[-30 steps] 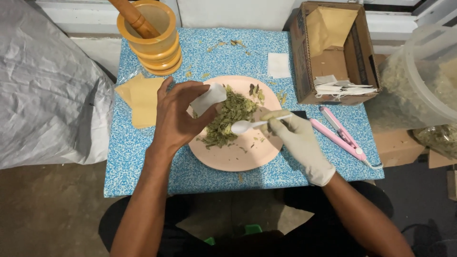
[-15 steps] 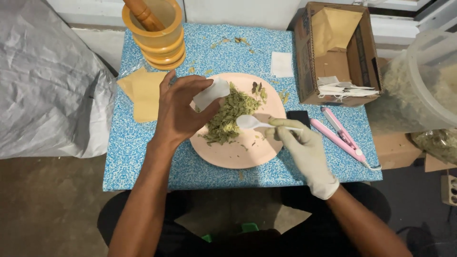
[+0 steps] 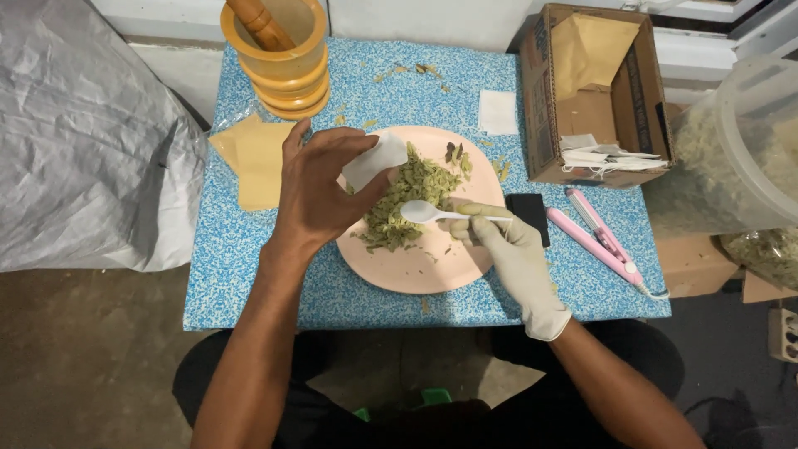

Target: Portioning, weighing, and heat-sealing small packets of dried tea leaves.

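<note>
A pink plate (image 3: 432,266) lies on a blue speckled table (image 3: 224,258) and carries a heap of dried green herbs (image 3: 407,195). My bare left hand (image 3: 320,191) holds a small white paper bag (image 3: 376,160) over the plate's left side, its mouth toward the herbs. My right hand (image 3: 515,254), in a white glove, grips a white plastic spoon (image 3: 424,211) whose bowl rests at the edge of the heap, just right of the bag.
An orange mortar with a wooden pestle (image 3: 278,50) stands at the back left, tan paper bags (image 3: 253,158) beside it. A cardboard box (image 3: 594,91) of papers, a pink sealing tool (image 3: 603,241), a black rectangle (image 3: 528,214) and a large tub of herbs (image 3: 740,150) sit right.
The spoon has slid a little left along the herb heap toward the bag. My left hand keeps the bag at nearly the same spot over the plate.
</note>
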